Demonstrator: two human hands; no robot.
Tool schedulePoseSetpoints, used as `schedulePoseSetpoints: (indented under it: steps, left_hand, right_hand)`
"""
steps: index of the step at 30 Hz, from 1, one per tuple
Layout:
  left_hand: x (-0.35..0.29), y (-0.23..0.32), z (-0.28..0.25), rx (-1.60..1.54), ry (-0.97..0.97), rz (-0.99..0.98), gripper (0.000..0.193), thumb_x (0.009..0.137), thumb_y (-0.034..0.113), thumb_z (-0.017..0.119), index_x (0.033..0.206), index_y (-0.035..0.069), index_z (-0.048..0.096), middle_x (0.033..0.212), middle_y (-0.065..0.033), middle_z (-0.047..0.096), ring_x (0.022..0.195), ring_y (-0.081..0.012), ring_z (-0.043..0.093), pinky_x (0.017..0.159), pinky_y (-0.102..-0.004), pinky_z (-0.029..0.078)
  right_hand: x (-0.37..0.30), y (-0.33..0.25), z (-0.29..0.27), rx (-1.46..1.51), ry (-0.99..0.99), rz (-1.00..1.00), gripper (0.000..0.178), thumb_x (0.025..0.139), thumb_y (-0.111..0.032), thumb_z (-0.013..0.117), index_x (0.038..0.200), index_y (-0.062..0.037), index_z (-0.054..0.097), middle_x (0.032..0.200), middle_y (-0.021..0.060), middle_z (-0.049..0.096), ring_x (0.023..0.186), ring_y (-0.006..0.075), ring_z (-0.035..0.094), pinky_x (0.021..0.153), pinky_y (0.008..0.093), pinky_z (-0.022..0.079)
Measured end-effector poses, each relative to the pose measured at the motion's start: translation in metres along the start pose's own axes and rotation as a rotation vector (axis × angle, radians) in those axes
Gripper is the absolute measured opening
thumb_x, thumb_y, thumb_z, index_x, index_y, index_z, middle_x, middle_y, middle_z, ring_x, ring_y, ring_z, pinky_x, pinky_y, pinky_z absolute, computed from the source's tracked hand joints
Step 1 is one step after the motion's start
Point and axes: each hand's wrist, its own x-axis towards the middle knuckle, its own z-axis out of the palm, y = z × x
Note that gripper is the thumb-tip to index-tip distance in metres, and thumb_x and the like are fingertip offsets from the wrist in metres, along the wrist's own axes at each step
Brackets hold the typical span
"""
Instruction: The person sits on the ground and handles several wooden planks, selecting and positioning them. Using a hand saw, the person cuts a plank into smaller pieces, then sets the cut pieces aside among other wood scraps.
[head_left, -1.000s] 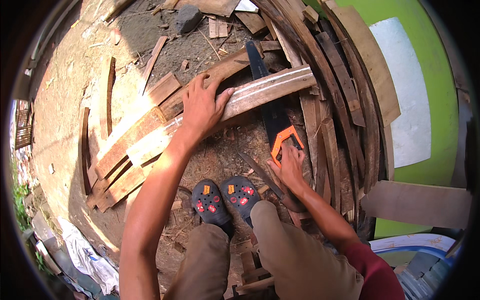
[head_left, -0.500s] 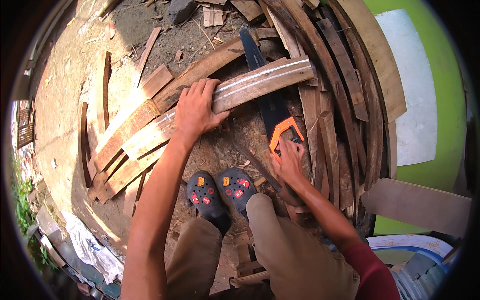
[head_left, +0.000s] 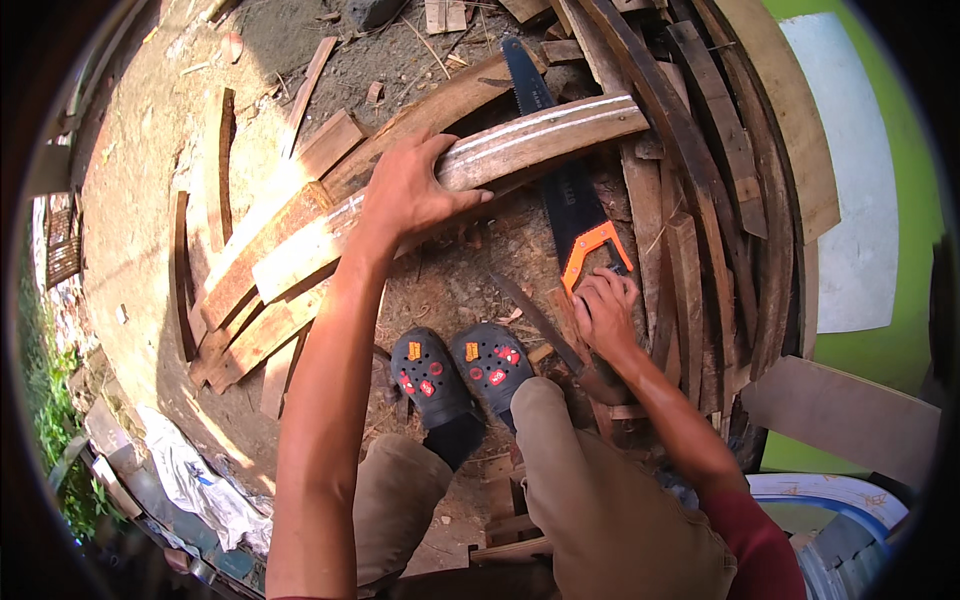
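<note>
My left hand [head_left: 405, 190] is closed over the middle of a worn wooden plank [head_left: 550, 140], its thumb along the near side and its other fingers mostly hidden behind. Two white lines run lengthwise along the plank. Under the plank's right part passes the dark blade of a handsaw [head_left: 575, 205], with its tip sticking out beyond the far edge. The saw's orange and black handle lies on the near side. There my right hand [head_left: 607, 312] has its fingers curled around the lower part of the handle.
Several loose boards [head_left: 270, 250] lie under and left of the plank. Long timbers [head_left: 700, 150] are piled on the right, beside a white sheet [head_left: 850, 170] against a green surface. My dark clogs [head_left: 437, 378] stand just below the plank. A crumpled white sack [head_left: 200, 490] lies lower left.
The whole view has shifted a little, so things appear farther right and higher. My left thumb reaches farther out along the plank's side. The saw stays under the plank with my right hand on it.
</note>
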Motion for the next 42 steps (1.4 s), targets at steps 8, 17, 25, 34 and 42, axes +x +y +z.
schedulePoseSetpoints:
  steps: [8,17,25,34,42]
  left_hand:
    - [0.029,-0.012,-0.034,-0.279,-0.317,-0.175,0.091,0.064,0.052,0.088,0.128,-0.008,0.065,0.125,-0.0256,0.068,0.118,-0.0342,0.064,0.104,-0.0407,0.047]
    - [0.029,-0.013,-0.032,-0.285,-0.321,-0.177,0.09,0.065,0.052,0.087,0.128,-0.008,0.065,0.125,-0.0255,0.068,0.117,-0.034,0.065,0.104,-0.0407,0.048]
    - [0.021,-0.014,-0.029,-0.282,-0.302,-0.145,0.087,0.069,0.05,0.087,0.132,-0.005,0.063,0.129,-0.0241,0.067,0.121,-0.0322,0.063,0.104,-0.0389,0.047]
    - [0.025,-0.012,-0.051,-0.418,-0.355,-0.127,0.076,0.078,0.046,0.083,0.133,-0.002,0.063,0.13,-0.021,0.067,0.123,-0.0303,0.062,0.106,-0.0391,0.044]
    - [-0.011,-0.003,0.006,0.017,0.19,0.042,0.076,0.078,0.054,0.081,0.132,0.004,0.062,0.116,-0.0211,0.065,0.115,-0.0392,0.06,0.102,-0.0472,0.045]
  right_hand:
    - [0.004,-0.027,-0.02,0.231,0.24,0.573,0.062,0.089,-0.023,0.073,0.14,-0.0005,0.044,0.129,0.0193,0.052,0.119,0.036,0.051,0.107,0.0499,0.036]
    - [0.011,-0.023,0.02,0.945,0.354,1.091,0.068,0.093,-0.031,0.076,0.132,0.01,0.039,0.106,0.0149,0.06,0.09,0.0175,0.061,0.079,0.0294,0.052]
    - [0.003,-0.006,0.024,0.779,0.374,1.018,0.036,0.086,-0.013,0.071,0.112,0.003,0.051,0.094,0.0093,0.062,0.078,0.0161,0.062,0.069,0.0293,0.052]
    - [0.002,-0.051,-0.091,1.652,0.45,0.993,0.013,0.085,0.0,0.056,0.091,-0.0092,0.051,0.082,0.005,0.054,0.068,0.0197,0.059,0.069,0.0359,0.051]
    - [-0.104,-0.069,-0.18,1.418,0.275,0.771,0.018,0.094,-0.015,0.062,0.088,-0.0069,0.047,0.081,0.0084,0.051,0.05,0.0145,0.046,0.045,0.0287,0.041]
